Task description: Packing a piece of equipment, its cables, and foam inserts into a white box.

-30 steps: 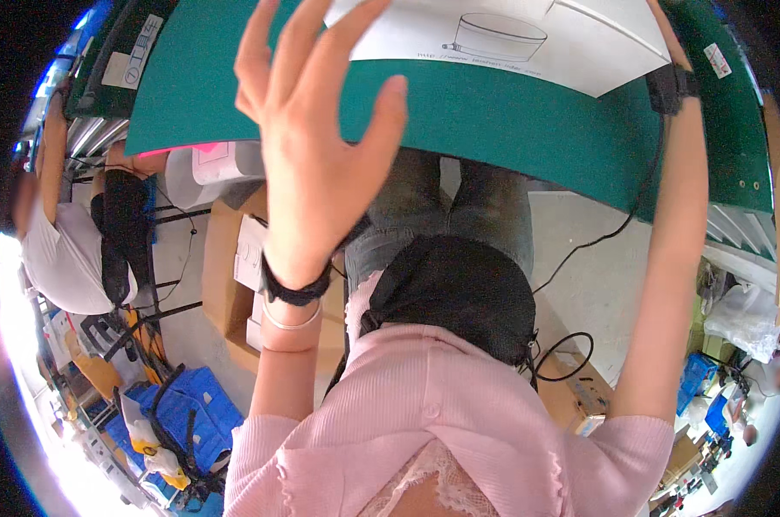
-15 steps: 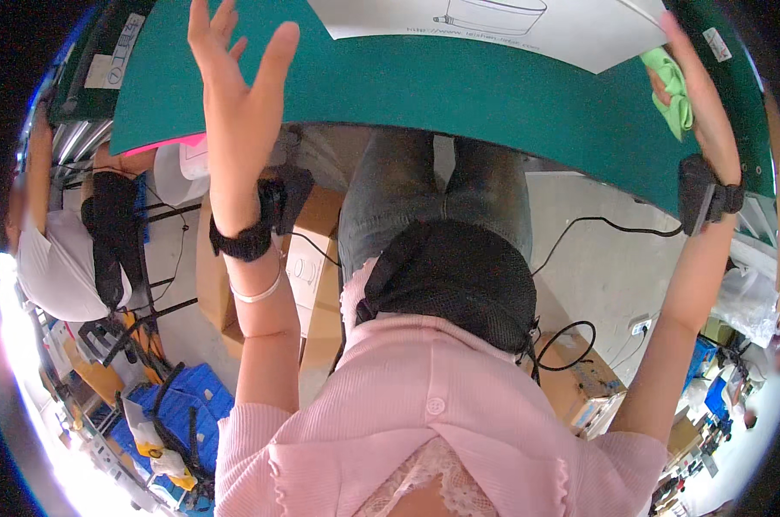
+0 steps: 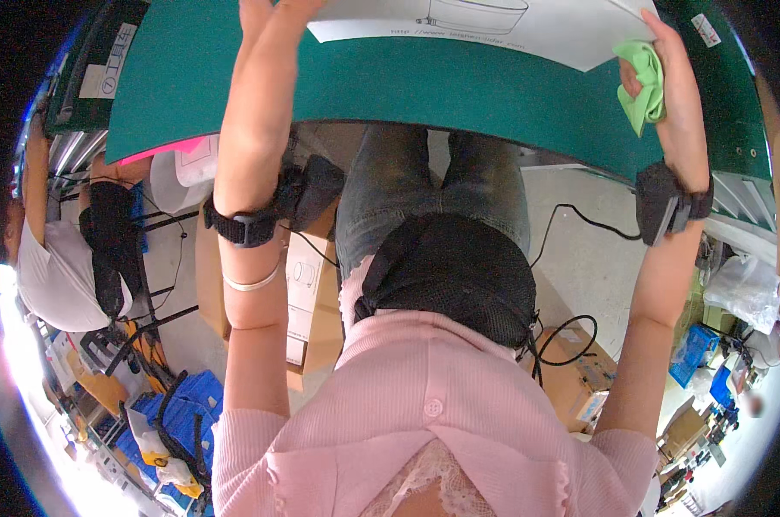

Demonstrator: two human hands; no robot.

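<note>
A flat white panel (image 3: pixel 571 41) with a line drawing of a round, low object lies on the green tabletop (image 3: pixel 459 86), its far part beyond the upper edge of view. My left hand (image 3: pixel 265 77) reaches to its left end; the fingertips are cut off, so their grip is hidden. At the panel's right end, my right hand (image 3: pixel 679 99) has a green cloth (image 3: pixel 642 86) tucked against the palm. Its fingertips touch or nearly touch the panel's corner.
Below the table's front edge sit an open cardboard box (image 3: pixel 312 345) and another carton (image 3: pixel 571 379). A black cable (image 3: pixel 571 207) runs to my right wrist strap. Another person (image 3: pixel 62 267) is at the far left, beside blue bags (image 3: pixel 187 409).
My left hand, earlier raised with spread fingers, has moved farther forward to the panel's left end. My right hand with the green cloth has shifted slightly left.
</note>
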